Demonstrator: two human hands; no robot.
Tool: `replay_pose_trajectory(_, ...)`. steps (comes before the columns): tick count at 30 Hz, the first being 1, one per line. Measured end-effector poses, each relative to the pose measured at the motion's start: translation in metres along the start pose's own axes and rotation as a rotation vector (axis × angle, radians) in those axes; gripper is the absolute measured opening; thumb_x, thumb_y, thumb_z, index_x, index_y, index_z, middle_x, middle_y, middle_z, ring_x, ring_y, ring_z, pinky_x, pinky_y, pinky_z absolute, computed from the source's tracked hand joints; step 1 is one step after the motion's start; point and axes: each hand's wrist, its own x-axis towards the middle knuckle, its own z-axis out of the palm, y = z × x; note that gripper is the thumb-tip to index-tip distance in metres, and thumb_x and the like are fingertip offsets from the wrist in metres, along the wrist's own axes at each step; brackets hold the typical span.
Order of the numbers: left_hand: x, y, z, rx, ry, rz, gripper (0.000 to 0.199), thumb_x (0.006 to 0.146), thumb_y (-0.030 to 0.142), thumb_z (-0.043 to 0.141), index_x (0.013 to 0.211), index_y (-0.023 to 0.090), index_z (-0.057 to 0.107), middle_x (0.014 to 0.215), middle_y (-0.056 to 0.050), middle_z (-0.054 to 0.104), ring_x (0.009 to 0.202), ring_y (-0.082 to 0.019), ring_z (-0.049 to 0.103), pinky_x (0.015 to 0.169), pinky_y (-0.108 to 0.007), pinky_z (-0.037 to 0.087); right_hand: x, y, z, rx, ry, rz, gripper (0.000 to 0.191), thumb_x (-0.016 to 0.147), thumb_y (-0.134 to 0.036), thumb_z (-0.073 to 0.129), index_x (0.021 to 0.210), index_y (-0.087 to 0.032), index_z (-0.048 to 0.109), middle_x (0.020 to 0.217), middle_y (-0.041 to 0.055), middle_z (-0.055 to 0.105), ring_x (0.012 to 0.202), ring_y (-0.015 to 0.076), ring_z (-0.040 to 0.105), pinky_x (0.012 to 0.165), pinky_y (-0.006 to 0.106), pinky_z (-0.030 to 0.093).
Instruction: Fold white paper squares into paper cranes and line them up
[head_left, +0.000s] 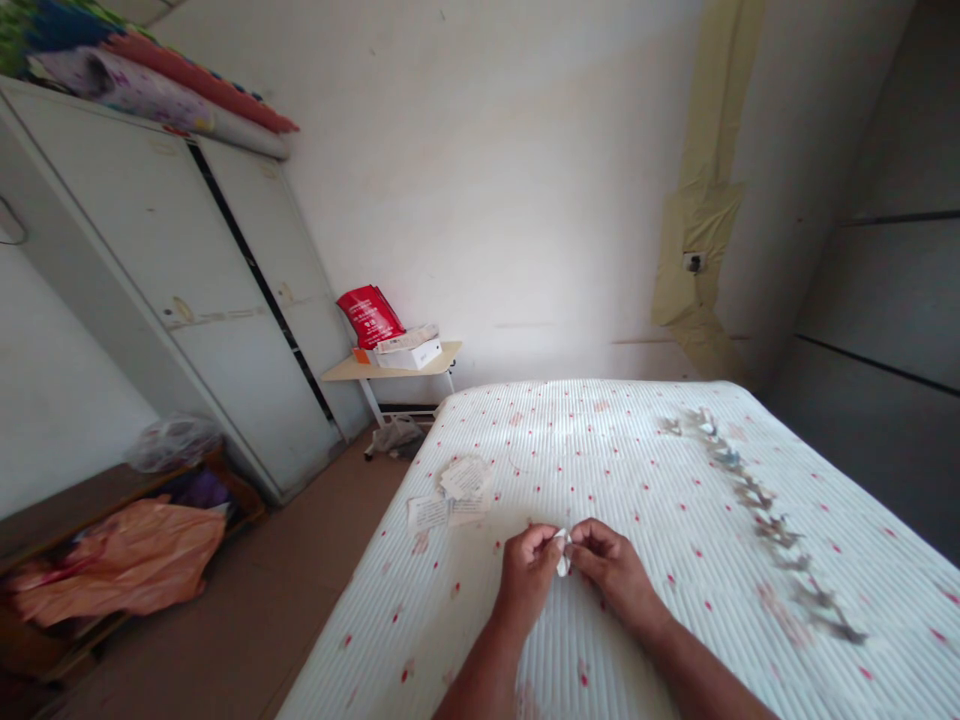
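Observation:
My left hand (527, 572) and my right hand (613, 570) meet over the bed's near middle. Both are closed in a pinch on a small folded piece of white paper (562, 556), held upright between the fingertips. Part of the paper is covered by the fingers. To the left of my hands lie several loose pieces of printed paper (466, 480), overlapping one another. On the right side, a slanting row of small folded-looking shapes (778, 531) runs from far to near; their exact kind is blurred.
A quilted white sheet with red spots covers the bed (570, 480). Beyond its far left corner stands a small table (341, 371) with a red bag (371, 315) and a white box (412, 352). A grey cabinet (225, 220) and an orange plastic bag (127, 560) are left.

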Motion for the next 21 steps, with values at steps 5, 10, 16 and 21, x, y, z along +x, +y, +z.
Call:
replay_pose_trajectory(5, -0.001, -0.005, -0.001, 0.049, -0.035, 0.018, 0.019, 0.074, 0.027, 0.053, 0.076, 0.012, 0.063, 0.062, 0.000, 0.056, 0.059, -0.010, 0.049, 0.056, -0.019, 0.038, 0.002, 0.014, -0.002, -0.149, 0.073, -0.121, 0.018, 0.075, -0.034, 0.055, 0.067, -0.018, 0.051, 0.058, -0.0045, 0.049, 0.053, 0.0090, 0.043, 0.049, 0.020, 0.034)
replay_pose_trajectory(10, 0.001, -0.007, 0.000, 0.014, -0.063, -0.027, 0.017, 0.063, 0.017, 0.055, 0.077, 0.012, 0.063, 0.063, 0.001, 0.057, 0.060, -0.010, 0.048, 0.057, -0.019, 0.037, 0.003, 0.009, -0.003, -0.110, 0.069, -0.067, 0.022, 0.074, -0.037, 0.056, 0.064, -0.018, 0.049, 0.054, -0.0055, 0.045, 0.049, 0.0085, 0.040, 0.046, 0.020, 0.031)
replay_pose_trajectory(16, 0.003, -0.006, 0.003, 0.028, -0.025, -0.090, 0.024, 0.058, 0.012, 0.052, 0.077, 0.012, 0.065, 0.060, 0.002, 0.057, 0.054, -0.008, 0.044, 0.052, -0.018, 0.034, 0.003, 0.007, -0.007, -0.067, -0.014, -0.078, 0.025, 0.073, -0.040, 0.060, 0.066, -0.017, 0.053, 0.055, -0.0046, 0.048, 0.051, 0.0088, 0.043, 0.049, 0.021, 0.034)
replay_pose_trajectory(21, 0.003, -0.008, 0.004, 0.139, -0.036, -0.052, 0.020, 0.061, 0.012, 0.050, 0.073, 0.013, 0.066, 0.060, 0.002, 0.058, 0.054, -0.009, 0.045, 0.051, -0.017, 0.033, 0.002, 0.007, -0.010, -0.301, -0.002, -0.263, 0.018, 0.077, -0.035, 0.057, 0.073, -0.019, 0.060, 0.072, 0.0016, 0.057, 0.067, 0.0139, 0.054, 0.062, 0.025, 0.043)
